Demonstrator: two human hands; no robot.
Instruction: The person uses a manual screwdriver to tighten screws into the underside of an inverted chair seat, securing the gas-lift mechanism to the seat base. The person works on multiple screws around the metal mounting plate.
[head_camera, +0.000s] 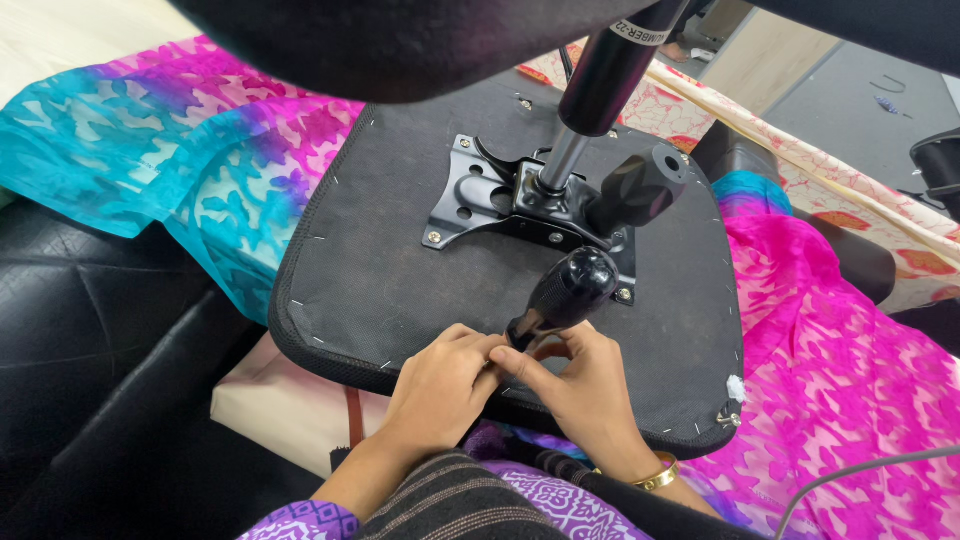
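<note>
Both hands meet at the near edge of the upturned black fabric-covered seat base (400, 270): left hand (440, 385) and right hand (575, 385) pinch the black-handled screwdriver (562, 295) (tip hidden); keeping it upright should prevent slipping.

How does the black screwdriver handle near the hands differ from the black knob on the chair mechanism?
The rounded black screwdriver handle stands tilted near the seat's front edge, with the left hand and right hand at its lower end; the faceted black plastic knob is untouched. The handle is smooth and glossy with a domed top, while the knob is matte, angular, with a hole in its end. Both are black and lean toward the upper right.
</note>
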